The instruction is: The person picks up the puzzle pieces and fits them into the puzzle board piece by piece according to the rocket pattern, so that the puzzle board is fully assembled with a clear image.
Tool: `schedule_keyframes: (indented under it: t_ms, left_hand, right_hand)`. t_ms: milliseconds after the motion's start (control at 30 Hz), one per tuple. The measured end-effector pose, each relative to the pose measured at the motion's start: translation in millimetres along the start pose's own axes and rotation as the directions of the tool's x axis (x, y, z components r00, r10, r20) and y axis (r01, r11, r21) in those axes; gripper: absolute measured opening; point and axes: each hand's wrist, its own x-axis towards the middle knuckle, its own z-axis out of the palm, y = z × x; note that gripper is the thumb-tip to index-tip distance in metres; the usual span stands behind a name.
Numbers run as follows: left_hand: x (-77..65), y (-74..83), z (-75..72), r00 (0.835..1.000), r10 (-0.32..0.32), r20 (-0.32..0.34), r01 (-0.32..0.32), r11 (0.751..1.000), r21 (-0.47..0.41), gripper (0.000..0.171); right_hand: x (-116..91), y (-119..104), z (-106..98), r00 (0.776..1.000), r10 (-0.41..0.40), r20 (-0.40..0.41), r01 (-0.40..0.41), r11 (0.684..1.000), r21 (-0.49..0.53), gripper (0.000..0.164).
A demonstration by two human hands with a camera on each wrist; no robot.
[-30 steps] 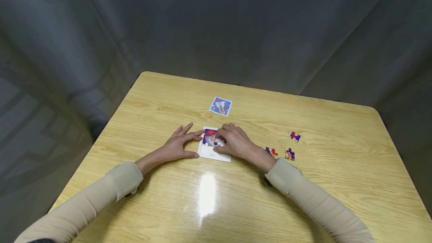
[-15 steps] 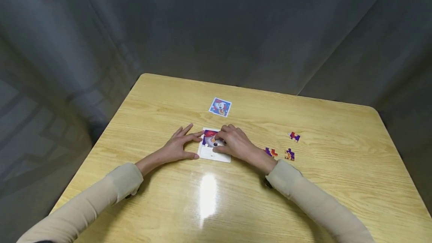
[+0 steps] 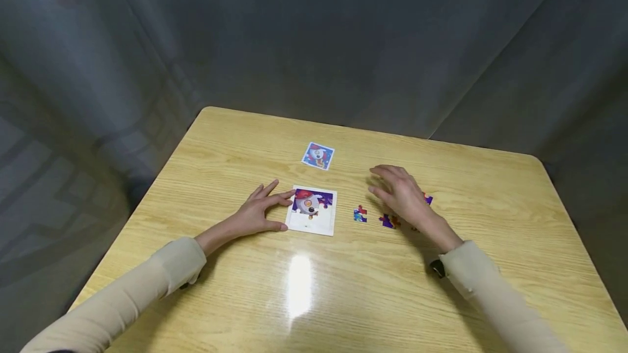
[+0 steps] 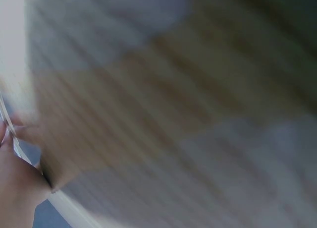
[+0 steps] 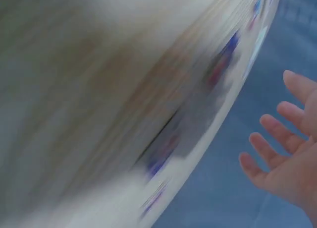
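A: Left hand (image 3: 257,214) at the left edge of the white tray (image 3: 316,227), its grip spread wide, thumb and fingers along the border, nothing clasped!

B: And the right hand (image 3: 403,195)?

A: Above the loose pieces to the right of the tray. That grip is wide too, fingers gently bent, and the right wrist view shows no piece in it.

B: Which pieces can you see?

A: The red-and-blue piece (image 3: 360,213) nearest the tray, the purple-and-orange piece (image 3: 389,221) just beside the hand, another purple piece (image 3: 429,198) peeping out behind it. The wrist hides more; I can't read that one.

B: There's my worry! Drop that wrist low and the sleeve (image 3: 483,282) could sweep a hidden piece across the surface (image 3: 373,287).

A: The joined pieces (image 3: 307,203) sit in the tray's upper part, lower part bare white. A piece forced in at the wrong angle could pop its neighbours up.

B: And if the left hand pushes unevenly, the tray might skid toward the red-and-blue piece.

A: Those purples look alike, too. Misjudge the picture card (image 3: 318,156) beyond the tray, and a wrong pick is likely!
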Motion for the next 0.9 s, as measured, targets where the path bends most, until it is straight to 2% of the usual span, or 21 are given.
schedule_keyframes:
  t_ms: [133,267,500,700,900]
  left_hand:
    - [0.0,1.7,-1.1,1.000,0.010,0.004,-0.010,1.000,0.001,0.053]
    - [-3.0,0.8,-3.4,1.000,0.001,-0.008,-0.001,1.000,0.014,0.052]
    - [-5.2,-0.4,-5.0,1.000,-0.005,0.000,0.005,1.000,0.014,0.053]
    - [-2.7,1.5,-4.1,1.000,0.001,-0.010,-0.001,1.000,-0.002,0.053]
    - [-1.0,1.9,-1.9,1.000,0.005,-0.008,-0.005,1.000,-0.011,0.051]
  right_hand:
    - [-24,34,-20,0.991,0.127,0.036,-0.128,0.991,0.032,0.052]
    - [-43,63,-32,0.974,0.211,0.086,-0.215,0.976,0.045,0.057]
    - [-63,90,-40,0.938,0.313,0.150,-0.328,0.940,0.092,0.066]
    - [-66,96,-42,0.935,0.312,0.170,-0.332,0.937,0.106,0.071]
    - [-73,104,-46,0.945,0.271,0.184,-0.300,0.941,0.155,0.062]
